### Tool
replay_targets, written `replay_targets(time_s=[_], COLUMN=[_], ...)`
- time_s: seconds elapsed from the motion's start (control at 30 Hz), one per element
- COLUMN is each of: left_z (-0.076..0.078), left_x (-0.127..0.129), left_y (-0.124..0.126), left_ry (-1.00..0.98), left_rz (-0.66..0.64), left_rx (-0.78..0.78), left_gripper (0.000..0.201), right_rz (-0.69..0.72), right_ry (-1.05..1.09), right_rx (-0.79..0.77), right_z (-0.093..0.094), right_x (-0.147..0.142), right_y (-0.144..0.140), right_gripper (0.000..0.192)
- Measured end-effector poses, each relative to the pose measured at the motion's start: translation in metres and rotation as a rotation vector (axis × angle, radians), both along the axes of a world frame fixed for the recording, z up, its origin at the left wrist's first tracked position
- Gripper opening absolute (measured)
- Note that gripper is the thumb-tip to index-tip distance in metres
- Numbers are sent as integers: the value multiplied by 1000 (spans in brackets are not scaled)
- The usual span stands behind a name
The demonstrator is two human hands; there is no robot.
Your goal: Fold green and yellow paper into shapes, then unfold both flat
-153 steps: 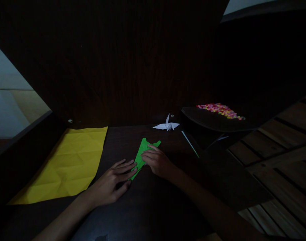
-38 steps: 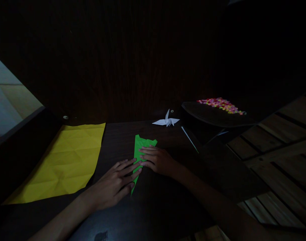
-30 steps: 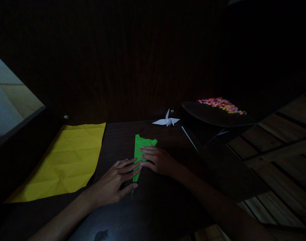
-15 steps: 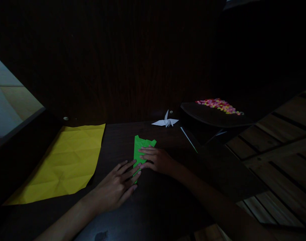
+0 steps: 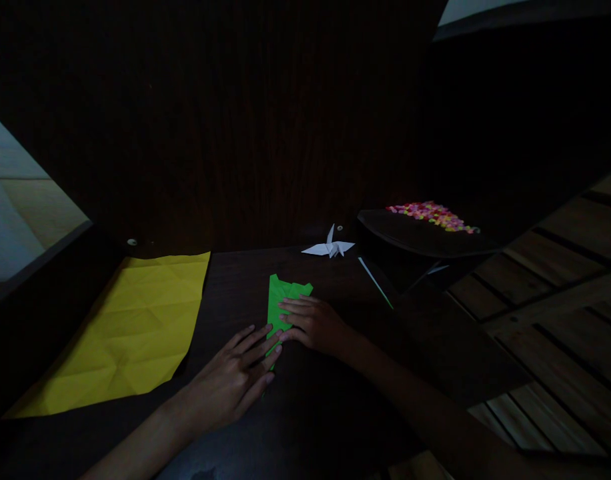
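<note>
A folded piece of green paper (image 5: pixel 277 308) lies flat on the dark tabletop, its wider end pointing away from me. My left hand (image 5: pixel 238 373) rests with spread fingers over its narrow lower end. From the right, my right hand (image 5: pixel 313 323) lies on its middle and right side, fingers stretched out. Both hands press on the paper, and their fingertips nearly meet. A white folded paper crane (image 5: pixel 330 249) sits beyond it, near the back panel. Parts of the green paper are hidden under my fingers.
Left of my hands, a large creased yellow sheet (image 5: pixel 135 327) is spread out. A thin white-and-green strip (image 5: pixel 375 283) lies at the right. Farther right, a dark curved piece (image 5: pixel 420 239) carries small pink, red and yellow bits. Wooden slats (image 5: pixel 550 333) show below the right edge.
The whole view has shifted slightly, so most things sit a little lower. Both hands stay on the green paper, with hardly any movement relative to it.
</note>
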State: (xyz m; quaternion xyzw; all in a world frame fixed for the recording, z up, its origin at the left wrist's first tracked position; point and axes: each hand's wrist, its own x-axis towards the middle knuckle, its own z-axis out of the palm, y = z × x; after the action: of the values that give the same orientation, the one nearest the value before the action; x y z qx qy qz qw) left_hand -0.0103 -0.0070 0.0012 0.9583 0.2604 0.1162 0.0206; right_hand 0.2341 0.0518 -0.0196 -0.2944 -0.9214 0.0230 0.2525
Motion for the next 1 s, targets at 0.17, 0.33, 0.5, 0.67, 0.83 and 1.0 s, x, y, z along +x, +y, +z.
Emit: replay_targets(time_s=[0.17,0.33,0.5,0.67,0.83,1.0], left_z=[-1,-2,0,1,3,4], left_x=[-1,-2,-2,-3,-3,-3], left_y=[0,-1,1,3,4,5], left_ry=[24,14,-37,-67,-101,-107], left_rz=[-8,-5,-7,6,23,11], left_rx=[7,1,-22,-74,-114,-125], left_gripper=[45,46,47,55,66,62], right_rz=[-11,-44,-51,18,30,16], right_ry=[1,-5,-8,-27,-2,-54], right_rx=[21,17,34,45,-2,45], right_z=[-3,-3,-1,6,15,14], right_x=[0,1,2,6,9,8], right_y=[0,-1,0,1,-3,0], right_gripper=[35,39,40,44,42,31])
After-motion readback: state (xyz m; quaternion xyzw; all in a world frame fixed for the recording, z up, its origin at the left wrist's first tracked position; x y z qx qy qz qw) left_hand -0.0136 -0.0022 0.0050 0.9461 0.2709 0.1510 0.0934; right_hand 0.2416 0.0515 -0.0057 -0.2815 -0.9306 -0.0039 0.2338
